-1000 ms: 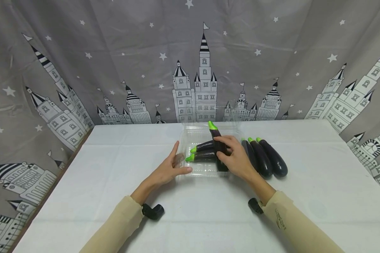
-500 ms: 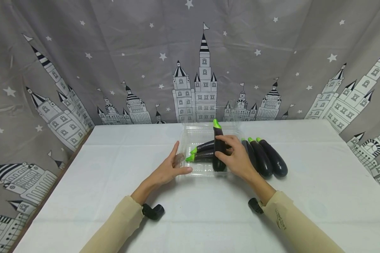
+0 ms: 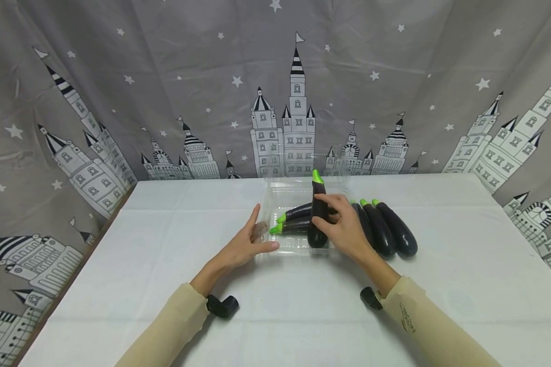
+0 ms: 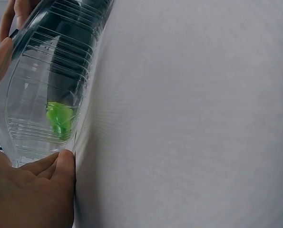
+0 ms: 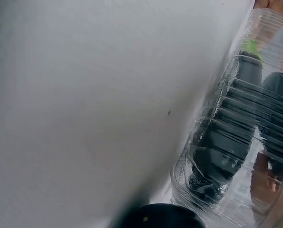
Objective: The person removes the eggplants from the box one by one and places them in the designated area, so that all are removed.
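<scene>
My right hand [image 3: 342,224] pinches a dark eggplant [image 3: 320,204] with a bright green stem end, thumb on its near side. It is held almost upright in the head view, over a clear plastic box [image 3: 282,191]. Inside the box, two more eggplants [image 3: 294,226] lie sideways, green ends to the left; their right parts are hidden behind the held one and my hand. My left hand [image 3: 239,250] rests against the box's left side, fingers and thumb spread straight. The left wrist view shows its fingertips [image 4: 65,164] at the clear wall.
Three eggplants [image 3: 381,229] lie side by side on the white tabletop [image 3: 165,244], right of the box. The box's clear lid [image 3: 307,165] stands raised at the back, before a grey curtain [image 3: 188,66] with castles and stars.
The held eggplant has shifted slightly right and up, and its tilt has changed from leaning left to nearly upright. My left hand has stayed in place.
</scene>
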`<state>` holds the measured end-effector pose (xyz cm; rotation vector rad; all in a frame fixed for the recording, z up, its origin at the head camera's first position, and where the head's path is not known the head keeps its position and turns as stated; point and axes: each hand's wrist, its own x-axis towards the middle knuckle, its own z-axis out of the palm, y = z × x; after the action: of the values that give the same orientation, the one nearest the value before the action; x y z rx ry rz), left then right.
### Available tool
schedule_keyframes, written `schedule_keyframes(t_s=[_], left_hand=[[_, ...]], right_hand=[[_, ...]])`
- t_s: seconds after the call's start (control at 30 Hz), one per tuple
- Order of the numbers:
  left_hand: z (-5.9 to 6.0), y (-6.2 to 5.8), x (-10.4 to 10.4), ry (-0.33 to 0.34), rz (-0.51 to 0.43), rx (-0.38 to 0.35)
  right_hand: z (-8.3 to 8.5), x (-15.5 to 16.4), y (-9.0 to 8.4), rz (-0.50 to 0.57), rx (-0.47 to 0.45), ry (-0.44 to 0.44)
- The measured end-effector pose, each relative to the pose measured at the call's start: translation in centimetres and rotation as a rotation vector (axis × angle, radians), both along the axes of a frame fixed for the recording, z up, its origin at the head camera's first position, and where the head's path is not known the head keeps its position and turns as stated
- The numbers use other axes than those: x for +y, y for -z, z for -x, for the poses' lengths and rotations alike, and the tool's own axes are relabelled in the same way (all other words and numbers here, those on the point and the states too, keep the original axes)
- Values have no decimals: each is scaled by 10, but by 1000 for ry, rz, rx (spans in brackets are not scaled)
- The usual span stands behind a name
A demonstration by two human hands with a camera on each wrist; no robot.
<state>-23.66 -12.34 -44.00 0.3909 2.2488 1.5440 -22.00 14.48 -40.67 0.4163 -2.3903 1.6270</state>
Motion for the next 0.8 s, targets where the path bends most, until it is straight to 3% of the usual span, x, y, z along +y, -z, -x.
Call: schedule_keyframes(t_s=[0.2,0.4,0.8], left_hand=[[-1,0,1,-1,-9,-3],[-1,0,0,3,-17,-8],[0,0,0,0,-25,-15]], right_hand=[[-2,2,-6,26,8,32],[-4,5,-17,28,-20,7],[-12,9,-34,-56,-78,-42]])
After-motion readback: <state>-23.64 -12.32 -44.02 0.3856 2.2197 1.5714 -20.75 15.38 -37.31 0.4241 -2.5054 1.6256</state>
